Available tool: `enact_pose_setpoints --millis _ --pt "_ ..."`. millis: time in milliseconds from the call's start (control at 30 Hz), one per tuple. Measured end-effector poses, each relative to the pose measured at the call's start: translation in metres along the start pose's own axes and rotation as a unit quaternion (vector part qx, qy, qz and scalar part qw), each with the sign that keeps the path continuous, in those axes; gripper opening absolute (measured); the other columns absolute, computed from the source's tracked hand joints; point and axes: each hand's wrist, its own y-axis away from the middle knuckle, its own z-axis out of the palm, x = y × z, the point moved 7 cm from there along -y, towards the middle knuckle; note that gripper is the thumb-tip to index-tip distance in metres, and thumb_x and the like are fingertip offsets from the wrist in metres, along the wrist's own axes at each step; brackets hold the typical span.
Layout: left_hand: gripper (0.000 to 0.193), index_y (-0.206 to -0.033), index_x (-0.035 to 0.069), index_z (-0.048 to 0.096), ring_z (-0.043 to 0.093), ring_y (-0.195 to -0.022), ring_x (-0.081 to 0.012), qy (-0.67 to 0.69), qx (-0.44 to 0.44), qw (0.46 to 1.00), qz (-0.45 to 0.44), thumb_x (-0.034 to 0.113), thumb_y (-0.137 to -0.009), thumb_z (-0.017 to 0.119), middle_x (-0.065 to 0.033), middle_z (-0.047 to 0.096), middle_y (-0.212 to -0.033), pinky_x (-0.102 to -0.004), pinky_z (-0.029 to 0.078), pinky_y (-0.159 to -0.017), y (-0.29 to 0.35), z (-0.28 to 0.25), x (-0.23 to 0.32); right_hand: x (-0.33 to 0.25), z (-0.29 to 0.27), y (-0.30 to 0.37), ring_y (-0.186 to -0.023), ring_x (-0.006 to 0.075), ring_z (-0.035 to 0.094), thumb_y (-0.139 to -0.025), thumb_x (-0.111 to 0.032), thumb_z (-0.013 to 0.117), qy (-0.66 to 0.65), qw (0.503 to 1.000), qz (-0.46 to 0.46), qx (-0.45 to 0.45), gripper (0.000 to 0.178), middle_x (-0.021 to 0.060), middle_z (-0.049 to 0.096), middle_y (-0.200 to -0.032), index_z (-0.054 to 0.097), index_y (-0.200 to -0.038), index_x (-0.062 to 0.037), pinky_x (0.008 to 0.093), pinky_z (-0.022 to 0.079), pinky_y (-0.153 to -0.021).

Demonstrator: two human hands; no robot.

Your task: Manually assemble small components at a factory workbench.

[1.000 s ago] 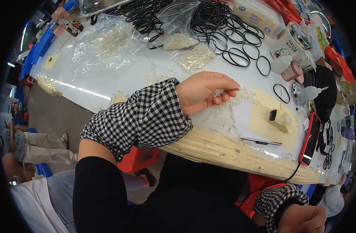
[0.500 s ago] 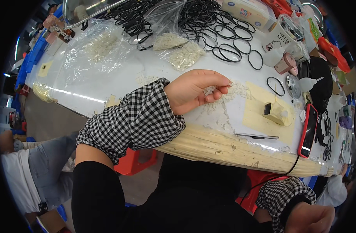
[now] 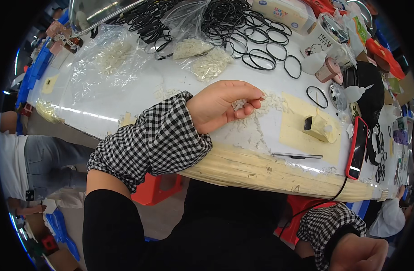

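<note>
My left hand (image 3: 225, 106) hovers at or just over a scattered pile of small white pieces (image 3: 273, 102) on the white table. Its thumb and forefinger are pinched together and the other fingers curl in. Whatever the pinch holds is too small or hidden to name. Down at the lower right, off the table, my right hand (image 3: 359, 254) looks closed with the fingers bent. The picture's edge cuts off part of it, so its contents cannot be seen. Near the left hand, tweezers (image 3: 297, 156) lie along the table edge, and a small tape-wrapped block (image 3: 320, 128) stands on yellow tape (image 3: 292, 131).
Clear bags of white pieces (image 3: 210, 65) lie beyond my left hand, beside black bands (image 3: 262, 58) in loose loops and a heap. To the right are a red-cased phone (image 3: 359, 147) with a cable, a squeeze bottle (image 3: 355, 92) and a cup (image 3: 323, 38). Another person (image 3: 44, 158) stands left.
The view has shifted slightly, so the table things sit a little further left. My hands keep nearly the same pose. The person at the left has moved, and their hand now shows.
</note>
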Motion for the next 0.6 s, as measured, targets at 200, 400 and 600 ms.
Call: enact_pose_setpoints --millis 200,400,600 --pt "0.015 -0.091 0.000 0.059 0.050 -0.066 -0.0068 0.001 0.009 1.000 -0.005 0.014 -0.090 0.056 -0.0031 0.058 -0.081 -0.0174 0.038 -0.051 0.003 0.000 0.000 0.014 0.011 0.000 -0.044 0.0019 0.032 -0.084 -0.008 0.046 -0.074 0.996 0.022 -0.035 0.016 -0.0102 0.034 -0.055 0.039 -0.071 -0.0153 0.0184 0.024 -0.045" --pt "0.015 -0.090 0.001 0.059 0.048 -0.066 -0.0063 -0.009 0.005 1.000 -0.005 0.016 -0.090 0.056 -0.0019 0.057 -0.081 -0.0167 0.036 -0.052 -0.001 0.004 0.001 0.045 -0.005 0.029 -0.046 0.0068 0.032 -0.092 -0.017 0.043 -0.277 0.917 0.250 0.143 0.011 -0.0034 0.037 -0.062 0.042 -0.085 -0.0087 0.0243 0.029 -0.048" --pt "0.013 -0.091 0.003 0.059 0.049 -0.068 -0.0047 -0.015 0.005 1.000 -0.013 0.016 -0.089 0.058 0.0006 0.056 -0.081 -0.0160 0.040 -0.060 0.003 -0.001 -0.001 0.108 0.034 0.157 -0.044 0.0049 0.022 -0.101 -0.026 0.031 -0.320 0.554 0.732 0.234 0.022 -0.0053 0.035 -0.061 0.045 -0.096 -0.0094 0.0209 0.025 -0.046"
